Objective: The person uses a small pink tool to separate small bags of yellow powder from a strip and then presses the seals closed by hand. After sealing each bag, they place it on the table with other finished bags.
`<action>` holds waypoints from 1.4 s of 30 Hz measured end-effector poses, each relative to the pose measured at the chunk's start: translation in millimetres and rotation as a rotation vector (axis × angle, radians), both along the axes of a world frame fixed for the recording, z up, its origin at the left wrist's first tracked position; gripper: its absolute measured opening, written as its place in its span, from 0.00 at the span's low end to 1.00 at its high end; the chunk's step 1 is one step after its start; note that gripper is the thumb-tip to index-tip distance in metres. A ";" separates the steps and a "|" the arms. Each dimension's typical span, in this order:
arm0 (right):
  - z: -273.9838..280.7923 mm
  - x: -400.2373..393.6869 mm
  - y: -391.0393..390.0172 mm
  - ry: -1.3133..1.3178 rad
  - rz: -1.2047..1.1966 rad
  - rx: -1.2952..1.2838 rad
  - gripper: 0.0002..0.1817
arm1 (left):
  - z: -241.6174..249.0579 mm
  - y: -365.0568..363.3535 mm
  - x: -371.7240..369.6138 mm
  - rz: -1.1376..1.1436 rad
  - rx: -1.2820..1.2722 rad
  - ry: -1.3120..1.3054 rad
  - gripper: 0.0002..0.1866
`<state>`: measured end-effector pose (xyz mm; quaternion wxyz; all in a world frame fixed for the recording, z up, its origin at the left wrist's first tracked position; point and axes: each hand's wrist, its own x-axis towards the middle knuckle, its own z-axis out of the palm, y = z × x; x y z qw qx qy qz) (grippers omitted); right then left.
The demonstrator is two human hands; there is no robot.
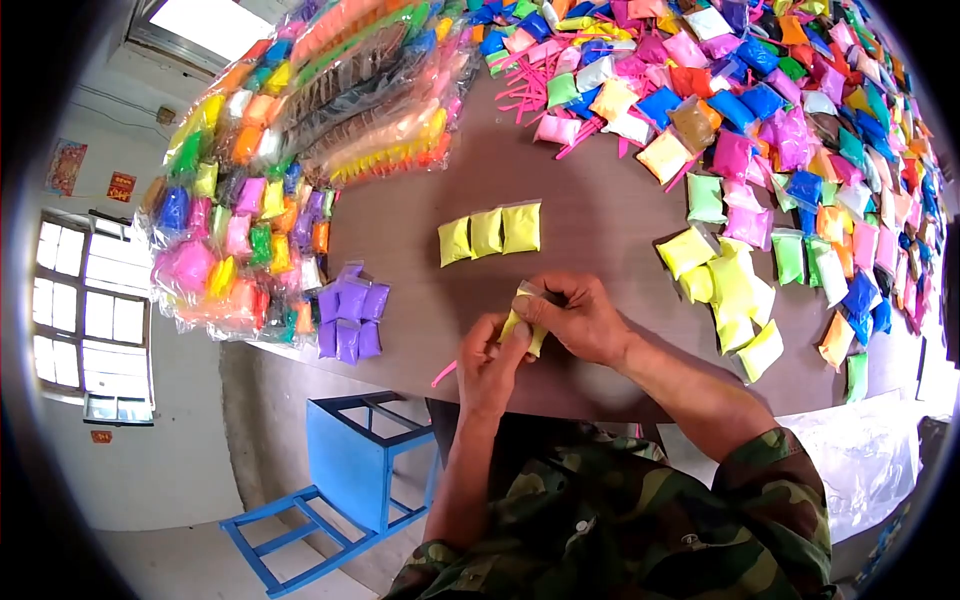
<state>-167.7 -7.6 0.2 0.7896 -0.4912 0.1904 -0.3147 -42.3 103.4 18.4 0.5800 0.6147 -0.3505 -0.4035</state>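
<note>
Near the table's front edge, a small yellow packet (520, 324) is held between both hands. My left hand (492, 362) grips its lower left side, with the thumb laid across it. At the packet's top, the fingers of my right hand (578, 318) pinch the clear edge. Just beyond the hands, a row of three yellow packets (487, 234) lies side by side on the brown table (390, 215). A pink plastic stick (444, 374) lies beside my left wrist. To the right is a loose group of yellow packets (733, 285). What is inside the packets cannot be made out.
Purple packets (350, 312) sit at the left, beside clear bags of multicoloured packets (240, 235). A large heap of coloured packets (760, 110) with pink sticks (535, 75) covers the back and right. A blue chair (350, 460) lies below the table's left front edge.
</note>
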 end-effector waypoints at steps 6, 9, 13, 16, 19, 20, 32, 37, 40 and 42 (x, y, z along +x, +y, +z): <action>5.7 2.2 3.4 -0.024 -0.036 0.042 0.11 | -6.7 2.3 5.0 -0.049 0.035 0.047 0.11; 19.9 0.4 3.3 0.053 -0.004 0.050 0.11 | -10.9 4.9 15.6 -0.054 0.022 0.001 0.11; 10.9 -1.1 0.0 0.042 0.041 -0.048 0.11 | -9.4 7.5 14.1 -0.060 0.037 0.030 0.11; 8.3 -3.0 0.8 0.038 0.041 -0.034 0.12 | -6.1 7.9 8.1 -0.037 0.066 0.097 0.11; 10.2 -2.0 1.1 0.033 -0.017 0.001 0.11 | -6.4 6.1 6.0 -0.005 0.040 0.151 0.11; 10.6 -1.3 0.6 0.017 0.012 0.031 0.11 | -8.5 5.9 7.0 -0.009 0.038 0.156 0.11; 4.7 -0.8 -0.2 0.017 0.024 0.012 0.09 | -10.6 7.0 10.3 -0.016 0.003 0.168 0.11; -3.2 4.4 1.0 -0.016 -0.011 -0.021 0.10 | -17.4 6.3 13.2 -0.001 -0.039 0.186 0.09; 5.1 1.2 0.6 0.081 -0.044 -0.124 0.13 | -21.7 7.0 16.4 0.012 -0.081 0.162 0.09; 4.6 -0.1 -2.0 0.110 -0.032 -0.135 0.13 | -20.7 7.0 16.8 0.007 -0.080 0.155 0.09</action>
